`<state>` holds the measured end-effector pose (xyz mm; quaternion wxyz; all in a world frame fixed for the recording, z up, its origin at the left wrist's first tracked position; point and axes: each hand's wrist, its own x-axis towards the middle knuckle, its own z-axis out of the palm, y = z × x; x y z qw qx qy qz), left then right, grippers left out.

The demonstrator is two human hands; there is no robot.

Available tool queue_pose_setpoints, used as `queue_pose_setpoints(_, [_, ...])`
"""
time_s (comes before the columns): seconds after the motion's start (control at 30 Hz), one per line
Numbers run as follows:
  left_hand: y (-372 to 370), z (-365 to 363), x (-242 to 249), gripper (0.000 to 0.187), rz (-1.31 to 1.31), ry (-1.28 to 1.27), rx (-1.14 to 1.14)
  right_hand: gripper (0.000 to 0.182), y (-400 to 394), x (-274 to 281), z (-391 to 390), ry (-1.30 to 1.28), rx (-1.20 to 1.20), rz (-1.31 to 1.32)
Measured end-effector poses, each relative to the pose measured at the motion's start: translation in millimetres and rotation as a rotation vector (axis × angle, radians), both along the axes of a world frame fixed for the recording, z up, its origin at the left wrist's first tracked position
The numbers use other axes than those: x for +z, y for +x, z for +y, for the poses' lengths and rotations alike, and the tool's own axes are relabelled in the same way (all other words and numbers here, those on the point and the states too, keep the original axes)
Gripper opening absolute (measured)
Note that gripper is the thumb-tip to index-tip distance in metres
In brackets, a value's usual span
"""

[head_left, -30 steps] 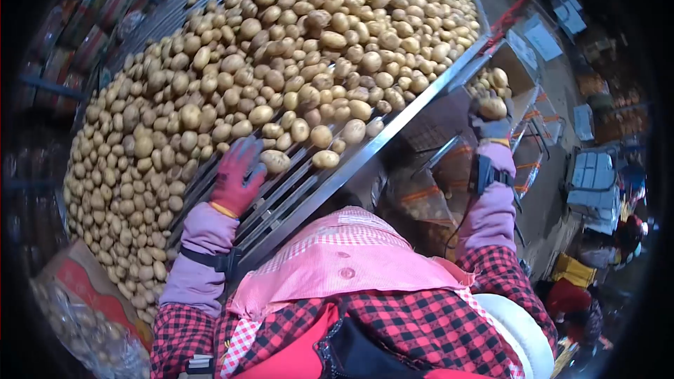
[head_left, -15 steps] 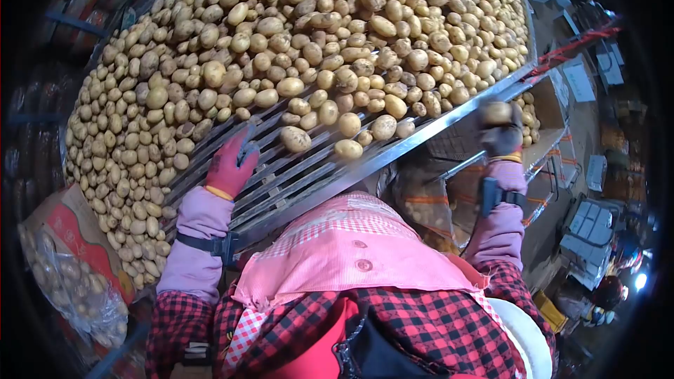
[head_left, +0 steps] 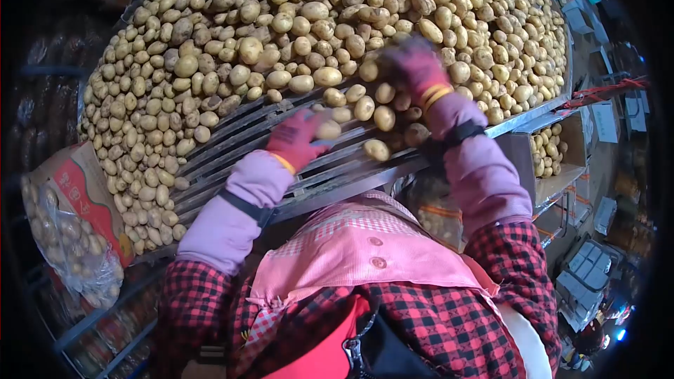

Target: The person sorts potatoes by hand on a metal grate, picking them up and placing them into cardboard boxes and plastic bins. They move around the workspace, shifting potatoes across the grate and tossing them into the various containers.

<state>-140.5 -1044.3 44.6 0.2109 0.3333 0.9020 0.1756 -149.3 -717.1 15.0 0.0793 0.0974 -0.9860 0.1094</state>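
Observation:
A large heap of potatoes covers the slatted metal rack in front of me. My left hand, in a red glove with dark fingertips, is low over the slats, its thumb and fingers around a potato. My right hand, gloved alike, reaches over the heap's near edge. Motion smears its fingers, which overlap the potatoes around them. Several loose potatoes lie between the two hands, one potato close to the rack's metal front rail.
On the right, below the rail, stands an open box with potatoes inside. A clear bag of potatoes leans by a red-printed carton at left. Red cord is tied at the rack's right corner.
My right hand has come from beyond the rail, where it held a potato, leftward onto the heap. My left hand has moved right along the slats to a potato. The view has shifted.

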Motion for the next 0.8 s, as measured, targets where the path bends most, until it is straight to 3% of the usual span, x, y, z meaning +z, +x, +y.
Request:
queue_pose_setpoints(0.03, [3, -17, -13, 0.054, 0.087, 0.122, 0.091, 0.047, -7, -3, 31, 0.147, -0.106, 0.410])
queue_pose_setpoints(0.1, [0, -31, -10, 0.047, -0.498, 0.249, 0.585, 0.042, -11, 33, 48, -0.178, -0.472, 0.185])
queue_pose_setpoints(0.13, [1, -33, -10, 0.045, -0.798, 0.310, 0.826, 0.045, -2, 42, 42, -0.092, -0.517, 0.393])
queue_pose_setpoints(0.17, [4, -31, -11, 0.052, -0.898, 0.422, 0.842, 0.060, 6, 43, 23, -0.540, -0.251, 0.353])
queue_pose_setpoints(0.2, [9, -21, -14, 0.051, -0.872, 0.473, 0.688, 0.070, 28, 38, -10, -0.695, -0.004, 0.321])
queue_pose_setpoints(0.3, [27, 15, -16, 0.045, -0.811, 0.523, 0.232, 0.067, 112, 54, -108, -0.630, 0.101, -0.028])
queue_pose_setpoints(0.37, [34, 26, 6, 0.040, -0.803, 0.421, -0.031, 0.052, 141, 31, -101, -0.880, -0.109, -0.219])
queue_pose_setpoints(0.4, [30, 28, 12, 0.041, -0.724, 0.437, -0.036, 0.044, 157, 29, -78, -0.980, -0.258, -0.287])
queue_pose_setpoints(0.47, [14, 23, 17, 0.043, -0.577, 0.458, -0.040, 0.030, 192, 52, -18, -0.786, -0.556, -0.074])
queue_pose_setpoints(0.5, [3, 20, 9, 0.043, -0.472, 0.574, 0.084, 0.030, 217, 51, 31, -1.016, -0.739, -0.028])
queue_pose_setpoints(0.53, [-13, 16, -3, 0.044, -0.363, 0.687, 0.207, 0.032, 238, 70, 73, -1.314, -0.775, 0.105])
queue_pose_setpoints(0.57, [-37, 10, -16, 0.049, -0.137, 0.650, 0.179, 0.034, 255, 87, 95, -1.268, -0.792, 0.403])
queue_pose_setpoints(0.6, [-59, 6, -22, 0.053, 0.089, 0.612, 0.146, 0.038, 291, 66, 158, -1.092, -0.820, 0.517])
queue_pose_setpoints(0.67, [-77, 12, -16, 0.065, 0.661, 0.182, 0.112, 0.047, 360, 27, 281, -0.701, -0.933, 0.725])
queue_pose_setpoints(0.7, [-79, 16, -36, 0.079, 0.671, -0.057, 0.164, 0.051, 354, 20, 270, -0.678, -1.037, 0.705])
queue_pose_setpoints(0.73, [-66, 25, -39, 0.088, 0.496, -0.231, 0.117, 0.055, 347, 14, 258, -0.657, -1.140, 0.679])
queue_pose_setpoints(0.77, [-47, 35, -41, 0.089, 0.486, -0.281, 0.071, 0.060, 340, 8, 246, -0.639, -1.240, 0.648])
queue_pose_setpoints(0.8, [-29, 47, -39, 0.090, 0.480, -0.329, 0.031, 0.065, 304, 23, 188, -0.384, -1.106, 0.475])
